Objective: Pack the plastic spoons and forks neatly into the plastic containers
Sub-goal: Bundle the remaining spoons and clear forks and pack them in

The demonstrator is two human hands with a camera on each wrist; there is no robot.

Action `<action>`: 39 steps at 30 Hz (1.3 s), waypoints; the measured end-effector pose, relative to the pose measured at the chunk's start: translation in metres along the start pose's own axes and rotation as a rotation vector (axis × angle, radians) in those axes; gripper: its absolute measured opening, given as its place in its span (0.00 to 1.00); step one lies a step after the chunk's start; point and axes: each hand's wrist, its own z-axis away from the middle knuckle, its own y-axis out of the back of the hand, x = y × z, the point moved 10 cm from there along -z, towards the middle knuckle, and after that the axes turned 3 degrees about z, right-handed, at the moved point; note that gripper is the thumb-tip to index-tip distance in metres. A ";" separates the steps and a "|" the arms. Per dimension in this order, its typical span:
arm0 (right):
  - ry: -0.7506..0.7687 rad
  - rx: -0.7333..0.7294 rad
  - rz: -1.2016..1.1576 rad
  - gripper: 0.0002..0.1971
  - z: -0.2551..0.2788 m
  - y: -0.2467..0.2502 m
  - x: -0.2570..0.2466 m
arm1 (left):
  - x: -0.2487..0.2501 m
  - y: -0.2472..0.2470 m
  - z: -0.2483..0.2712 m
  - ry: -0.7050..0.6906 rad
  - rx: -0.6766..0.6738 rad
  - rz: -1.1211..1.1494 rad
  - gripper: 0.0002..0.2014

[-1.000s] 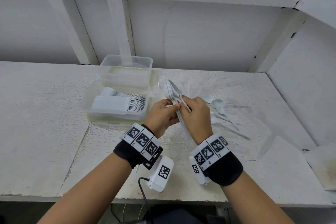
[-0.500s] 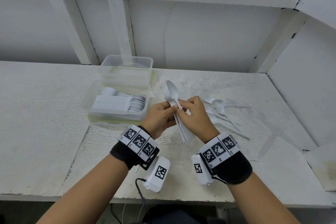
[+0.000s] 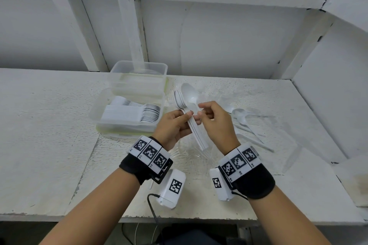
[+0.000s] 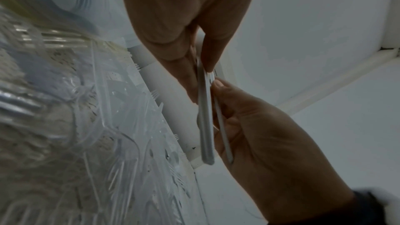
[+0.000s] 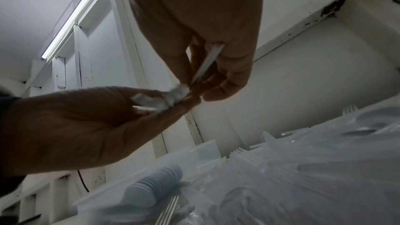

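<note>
My left hand (image 3: 175, 125) grips a stack of white plastic spoons (image 3: 182, 98) by the handles, bowls pointing away from me, above the table. My right hand (image 3: 214, 120) pinches the handle of the top spoon (image 3: 190, 93) against the stack. In the left wrist view the spoon handles (image 4: 205, 126) run between both hands; in the right wrist view one handle (image 5: 206, 65) shows between my right fingers. To the left stands a clear plastic container (image 3: 95, 114) with a neat row of white spoons (image 3: 137, 112) inside. Loose white spoons (image 3: 242, 115) lie on the table to the right.
A second clear container (image 3: 139, 69) sits stacked behind the first. Clear plastic forks (image 3: 191, 157) lie scattered on the table under my hands. A white wall (image 3: 328, 89) closes the table's right side; the front edge (image 3: 179, 220) is near my forearms.
My right hand has slid back along the handles and lifted, now pinching the top spoon near its neck. The stack's bowls have tilted up and spread slightly. The left hand stays put.
</note>
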 end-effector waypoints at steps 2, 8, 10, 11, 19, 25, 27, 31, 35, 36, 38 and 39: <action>0.014 -0.002 0.035 0.11 0.000 -0.006 -0.002 | 0.002 0.000 0.001 -0.007 0.001 0.032 0.05; 0.105 -0.015 0.193 0.12 0.003 -0.014 -0.013 | 0.001 0.007 0.000 -0.015 0.012 0.032 0.06; 0.135 -0.030 0.225 0.12 0.005 -0.018 -0.017 | 0.001 0.006 0.001 -0.012 0.002 0.024 0.07; 0.140 -0.035 0.234 0.12 0.005 -0.020 -0.017 | 0.001 0.005 0.001 -0.010 -0.008 0.019 0.08; 0.197 -0.150 0.296 0.14 0.010 -0.029 -0.021 | -0.002 0.011 -0.001 0.060 -0.004 -0.160 0.12; 0.255 -0.172 0.282 0.09 -0.001 -0.013 -0.032 | 0.013 0.012 0.003 -0.022 -0.019 -0.628 0.11; 0.344 -0.080 0.305 0.09 -0.004 0.000 -0.047 | 0.017 0.011 0.003 -0.080 -0.053 -0.891 0.10; 0.530 -0.235 0.665 0.24 0.001 -0.017 -0.059 | 0.017 0.004 0.009 -0.111 -0.136 -1.150 0.28; 0.592 -0.558 0.906 0.21 0.014 -0.051 -0.041 | 0.020 0.001 0.013 -0.121 -0.202 -1.234 0.34; 0.607 -0.577 0.891 0.18 0.015 -0.055 -0.043 | 0.021 0.000 0.015 -0.128 -0.222 -1.247 0.35; 0.605 -0.619 0.888 0.17 0.014 -0.064 -0.043 | 0.022 0.004 0.015 -0.131 -0.243 -1.253 0.35; 0.603 -0.638 0.893 0.17 0.014 -0.067 -0.044 | 0.024 0.007 0.015 -0.134 -0.246 -1.252 0.34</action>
